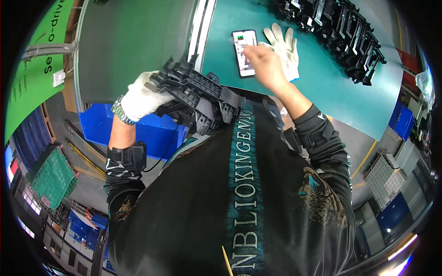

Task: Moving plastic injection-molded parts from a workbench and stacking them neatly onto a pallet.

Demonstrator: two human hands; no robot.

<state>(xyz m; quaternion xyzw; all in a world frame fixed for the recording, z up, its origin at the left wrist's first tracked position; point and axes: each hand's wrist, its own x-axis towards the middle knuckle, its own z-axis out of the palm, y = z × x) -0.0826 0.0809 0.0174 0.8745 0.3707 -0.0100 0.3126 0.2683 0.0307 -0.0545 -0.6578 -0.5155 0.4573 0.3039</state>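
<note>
My left hand [142,97], in a white glove, grips a bundle of black plastic brackets [195,92] against my front, beside the table's near edge. The brackets are ribbed and stacked close together; their lower side is hidden. My right hand [264,64] is bare, with its fingers curled and nothing held in them. Its fingertips are over the screen of a smartphone [247,69] lying on the green tabletop; whether they touch the glass I cannot tell. Just right of the phone lies an off-white work glove [289,53], partly behind my right hand.
Many similar black brackets [340,37] lie in a long row at the far right of the green table [331,96]. A dark green conveyor belt [133,41] with a metal rail [201,32] runs along the left. Below it sits a blue bin [103,129]. A black cable [168,149] hangs near my left forearm.
</note>
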